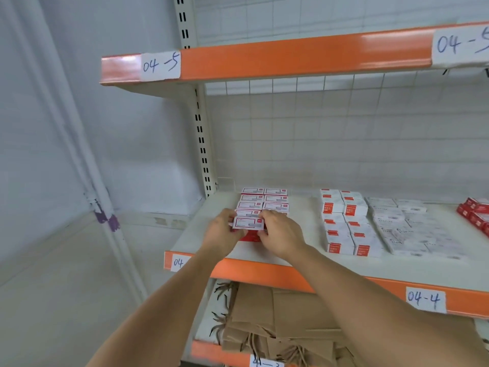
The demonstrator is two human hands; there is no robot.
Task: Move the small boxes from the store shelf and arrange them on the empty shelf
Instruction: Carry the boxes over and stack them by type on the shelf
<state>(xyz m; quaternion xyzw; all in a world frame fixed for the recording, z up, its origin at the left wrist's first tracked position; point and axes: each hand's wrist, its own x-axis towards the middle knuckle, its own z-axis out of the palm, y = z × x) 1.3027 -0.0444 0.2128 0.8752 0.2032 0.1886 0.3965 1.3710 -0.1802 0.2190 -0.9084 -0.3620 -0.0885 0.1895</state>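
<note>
On the middle shelf (299, 221), near its left end, both hands meet around one small box (248, 223) with a white face and red trim. The left hand (221, 232) pinches the box's left end, thumb low and fingers curled over the top edge; the right hand (281, 232) pinches the right end the same way, knuckles up and fingers bent round the corner. Each grip is closed tight on the box, with no slack showing. The box sits level, face up, on top of a red box whose front edge shows just below it, at the front of a two-column stack of matching boxes (264, 201) that runs back toward the wire grid. Both forearms reach up from the bottom of the view and angle inward, wrists nearly straight. To the right, apart from the stack, lie rows of white boxes with red labels (344, 223), then flat white packs (412, 229), and red boxes (475, 214) at the far right edge. An orange strip fronts the shelf with a paper tag reading 04-4 (424, 300). The upper shelf (264, 59) carries tags reading 04-5. Below, brown paper bags (277, 319) lie in a heap.
</note>
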